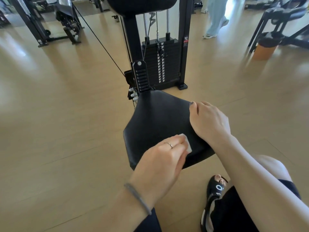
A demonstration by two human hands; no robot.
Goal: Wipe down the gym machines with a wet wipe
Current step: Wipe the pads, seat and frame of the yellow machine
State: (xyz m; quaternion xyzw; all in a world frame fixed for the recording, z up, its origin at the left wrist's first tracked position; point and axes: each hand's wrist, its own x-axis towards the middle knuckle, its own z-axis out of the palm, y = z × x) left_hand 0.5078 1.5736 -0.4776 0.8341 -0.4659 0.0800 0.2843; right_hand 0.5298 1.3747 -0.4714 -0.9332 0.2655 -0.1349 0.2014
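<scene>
Head view: the person crouches before a weight-stack machine and works on its black padded seat (160,124). The wet wipe (238,145) lies folded small on the seat surface at roughly 6 o'clock from the pad's centre, near the front edge. The left hand (160,163) grips it, fingers curled down over the wipe so that only a white corner shows past the fingertips. The right hand (209,121) rests at the 3 o'clock edge of the seat, fingers bent over the rim in a bracing hold; whether they clamp the underside cannot be told.

Handling of the wipe, as a judgement: it is light, limp and damp, with no stiffness of its own. It will bunch or roll under the fingers if pushed from one edge. Hold it flat beneath several fingertips, folded into a pad, and let downward pressure carry it across the vinyl. A wet sheet on smooth upholstery slides easily, so the grip must press, not pinch.

The seat looks firm, smooth and slightly cushioned. The 12 o'clock portion of the pad, toward the weight stack (161,64), and the 9 o'clock side lie outside the wipe's present position. A back pad (140,4) sits above at the top of the view. Seat adjustment hardware (141,76) stands at 11 o'clock from the pad; the wipe could snag there. Another person's legs (215,17) are at 1 o'clock, well apart.
</scene>
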